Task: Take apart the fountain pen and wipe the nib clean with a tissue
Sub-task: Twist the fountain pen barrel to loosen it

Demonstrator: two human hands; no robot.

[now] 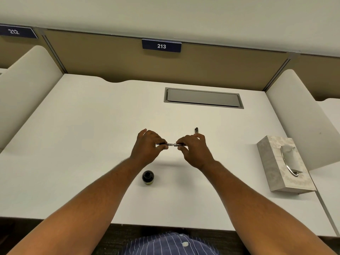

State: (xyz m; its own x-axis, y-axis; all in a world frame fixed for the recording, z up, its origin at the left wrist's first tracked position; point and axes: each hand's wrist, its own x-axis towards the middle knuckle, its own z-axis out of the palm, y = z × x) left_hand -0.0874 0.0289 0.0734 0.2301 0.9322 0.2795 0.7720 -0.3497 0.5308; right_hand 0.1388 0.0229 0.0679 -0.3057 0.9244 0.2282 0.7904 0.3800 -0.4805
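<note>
Fingers of left hand (pixel 147 146) and right hand (pixel 193 150) pinch fountain pen (pixel 172 144) ends, level above desk (pixel 92 144).

A small dark ink bottle (pixel 148 177) stands on the white desk (pixel 82 126). Far beyond the bottle, a grey cable hatch (pixel 203 98) sits flush in the desk, and higher still hangs a sign reading 213 (pixel 161 46).

matt white desk (pixel 92 126), glossy dark glass ink bottle (pixel 148 177), clear plastic pen (pixel 172 144)
</note>
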